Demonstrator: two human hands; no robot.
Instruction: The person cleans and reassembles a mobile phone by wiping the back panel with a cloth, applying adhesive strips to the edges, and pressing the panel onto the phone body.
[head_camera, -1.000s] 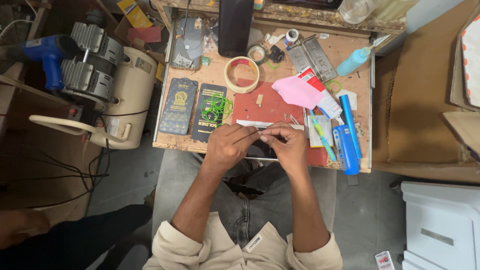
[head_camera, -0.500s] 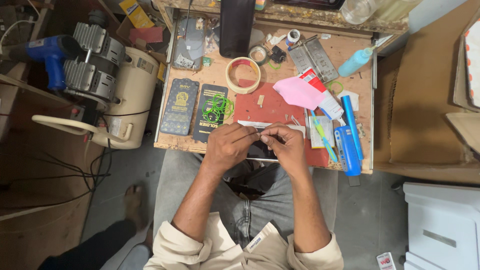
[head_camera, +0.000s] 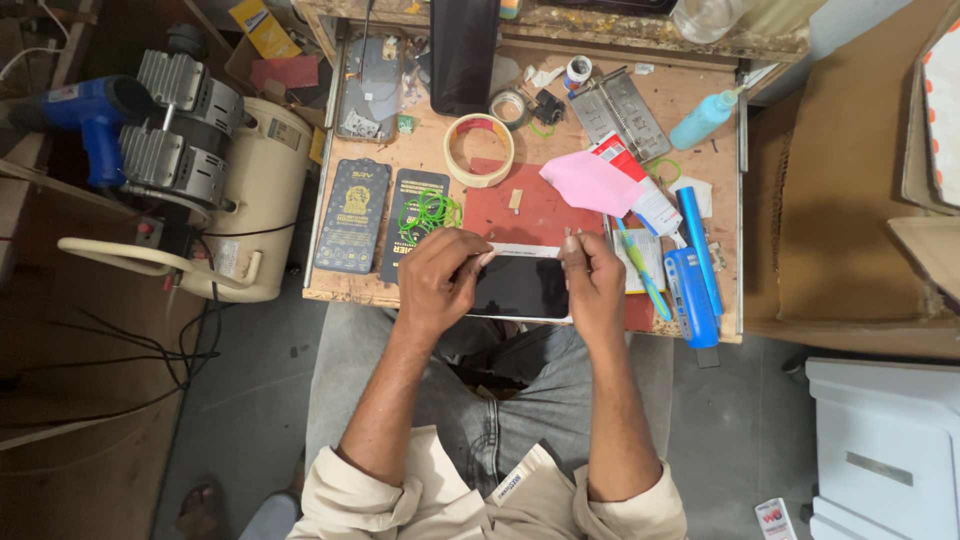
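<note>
Dark phone (head_camera: 520, 287) lies flat at the near edge of the wooden bench (head_camera: 440, 165), on a red mat (head_camera: 545, 215). Left hand (head_camera: 440, 280) curled, fingertips pinching the phone's top-left corner. Right hand (head_camera: 592, 285) grips the right edge, fingers closed. Pink cloth (head_camera: 590, 183) and tape roll (head_camera: 479, 149) lie behind.

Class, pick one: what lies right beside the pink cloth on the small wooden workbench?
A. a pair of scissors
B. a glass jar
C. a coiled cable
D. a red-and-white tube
D: the red-and-white tube lies against the right edge of the pink cloth on the workbench.
</note>
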